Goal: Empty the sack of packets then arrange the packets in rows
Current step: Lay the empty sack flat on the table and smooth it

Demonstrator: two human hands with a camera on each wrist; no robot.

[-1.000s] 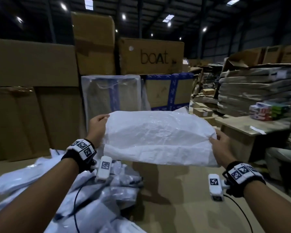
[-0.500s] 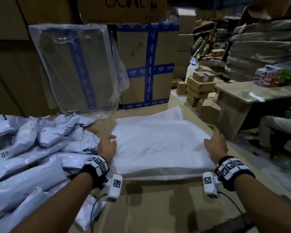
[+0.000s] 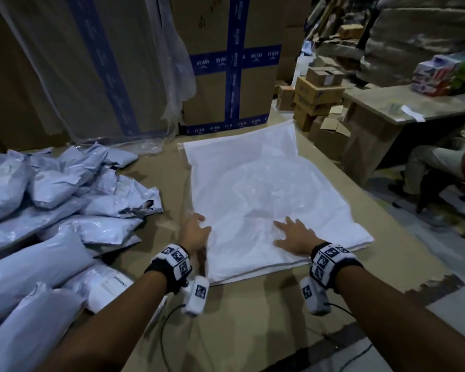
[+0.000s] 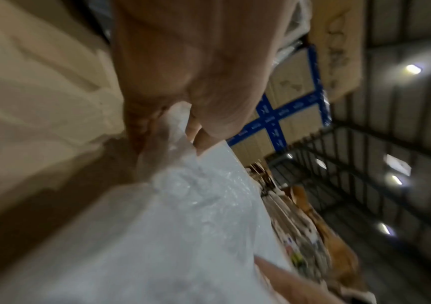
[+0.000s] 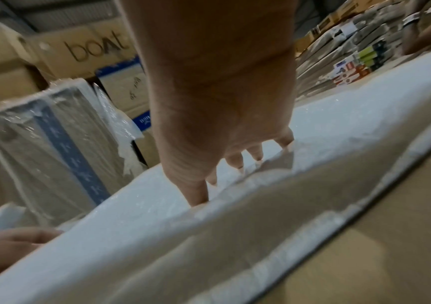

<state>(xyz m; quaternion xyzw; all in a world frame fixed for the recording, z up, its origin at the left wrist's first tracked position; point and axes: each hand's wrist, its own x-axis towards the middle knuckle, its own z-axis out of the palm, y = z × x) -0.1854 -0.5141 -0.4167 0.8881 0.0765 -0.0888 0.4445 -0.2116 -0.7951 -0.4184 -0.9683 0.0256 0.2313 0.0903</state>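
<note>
sack (image 3: pixel 266 189) is flat on the cardboard-covered table (image 3: pixel 253 318), empty by the look of it: white woven fabric, faint sheen, clear plastic liner showing crinkled through the middle and sticking out along the edge by the left fingers; folded double at the near edge, one far corner reaching toward the blue-taped carton (image 3: pixel 231 60). left hand (image 3: pixel 195 233) is on the sack's left edge, near end; the left wrist view shows thumb and fingers (image 4: pixel 209 115) curled and pinching a bunch of liner and fabric. right hand (image 3: pixel 295 234) lies palm down on top of the sack near its front edge, fingers (image 5: pixel 198 193) straight and spread wide, tips pressing the fabric, a shallow ridge of cloth bunched just behind them; holding nothing. packets (image 3: pixel 51 210) sit in a loose heap well to the outside of the left fingers, not touching the sack: grey-blue poly mailers, some puffy, some flat, overlapping at all angles, one torn with dark lining showing, one near the left wrist with a white label up; no rows. beyond the fingertips a plastic-wrapped carton (image 3: pixel 91 63) stands next to the taped one. blur in both wrist views, finer detail unreadable
</note>
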